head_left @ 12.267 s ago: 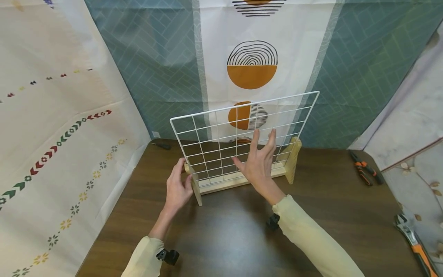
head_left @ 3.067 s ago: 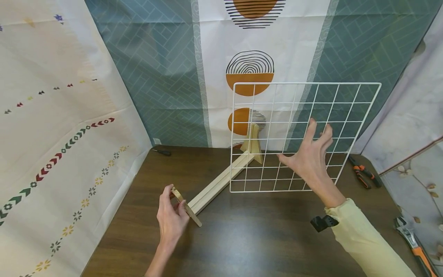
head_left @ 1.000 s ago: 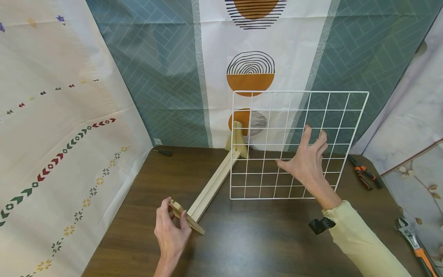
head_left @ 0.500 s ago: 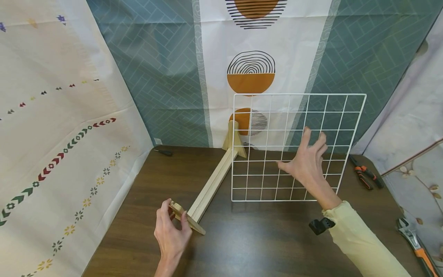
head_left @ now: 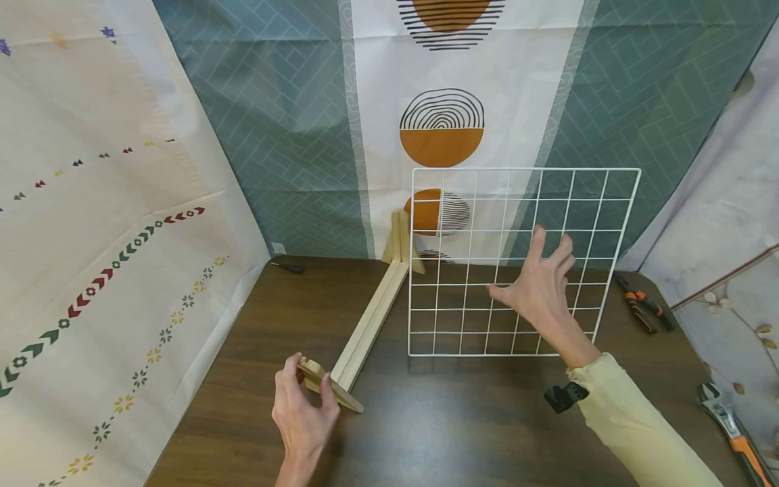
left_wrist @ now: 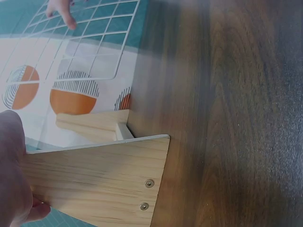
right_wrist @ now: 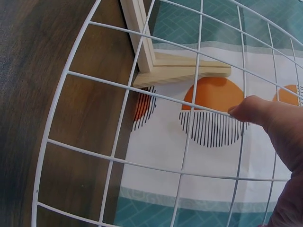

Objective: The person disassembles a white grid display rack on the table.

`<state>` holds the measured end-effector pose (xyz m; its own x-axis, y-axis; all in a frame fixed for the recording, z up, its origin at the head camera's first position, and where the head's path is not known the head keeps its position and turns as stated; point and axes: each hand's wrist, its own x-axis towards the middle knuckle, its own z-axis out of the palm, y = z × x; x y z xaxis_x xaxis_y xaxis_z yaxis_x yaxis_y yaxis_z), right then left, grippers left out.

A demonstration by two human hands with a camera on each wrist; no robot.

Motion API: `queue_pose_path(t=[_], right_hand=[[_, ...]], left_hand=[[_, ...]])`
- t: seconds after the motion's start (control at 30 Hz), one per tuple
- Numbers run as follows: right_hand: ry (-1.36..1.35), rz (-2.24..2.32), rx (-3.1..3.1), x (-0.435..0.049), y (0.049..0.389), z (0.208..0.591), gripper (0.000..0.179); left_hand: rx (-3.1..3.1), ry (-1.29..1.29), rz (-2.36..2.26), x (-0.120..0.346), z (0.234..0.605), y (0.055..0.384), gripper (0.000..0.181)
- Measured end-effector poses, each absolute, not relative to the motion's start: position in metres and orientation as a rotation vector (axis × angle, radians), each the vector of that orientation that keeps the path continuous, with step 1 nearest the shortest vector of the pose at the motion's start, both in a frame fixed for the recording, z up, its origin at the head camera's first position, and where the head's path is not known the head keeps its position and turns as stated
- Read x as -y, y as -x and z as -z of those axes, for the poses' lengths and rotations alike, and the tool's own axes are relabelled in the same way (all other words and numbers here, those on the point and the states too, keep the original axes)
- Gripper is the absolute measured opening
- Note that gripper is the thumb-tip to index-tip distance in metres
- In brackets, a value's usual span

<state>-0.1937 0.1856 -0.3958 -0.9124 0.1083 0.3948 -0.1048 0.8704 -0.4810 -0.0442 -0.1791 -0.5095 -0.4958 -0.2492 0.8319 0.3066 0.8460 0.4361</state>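
Note:
My left hand (head_left: 304, 412) pinches the near end panel (left_wrist: 94, 179) of a pale wooden stand between thumb and fingers. Two round screw heads show low on that panel in the left wrist view. The stand's grooved base bar (head_left: 370, 325) slants away across the table to a matching far end panel (head_left: 399, 237). Right of the stand, my right hand (head_left: 544, 291) holds a white wire grid panel (head_left: 456, 355) upright, apart from the stand. In the right wrist view the thumb (right_wrist: 251, 109) lies on a wire; the other fingers are mostly out of view there.
Pliers with orange and black handles (head_left: 639, 304) lie at the right back of the brown table (head_left: 426, 446). An adjustable wrench (head_left: 724, 412) lies at the right edge. A small dark-handled tool (head_left: 287, 268) lies at the back left. Patterned cloths hang behind and at both sides.
The grid, earlier standing in the stand, is now out of it and to the right. The stand has turned, its near end towards me; its far end recently swung left while the grid sank slightly.

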Motion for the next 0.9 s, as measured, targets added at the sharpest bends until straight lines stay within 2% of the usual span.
queue_pose_path(t=[0.9], right_hand=[[0.025, -0.684, 2.725, -0.18, 0.196, 0.406, 0.136]], left_hand=[[1.948, 0.022, 0.636, 0.172, 0.511, 0.039, 0.056]])
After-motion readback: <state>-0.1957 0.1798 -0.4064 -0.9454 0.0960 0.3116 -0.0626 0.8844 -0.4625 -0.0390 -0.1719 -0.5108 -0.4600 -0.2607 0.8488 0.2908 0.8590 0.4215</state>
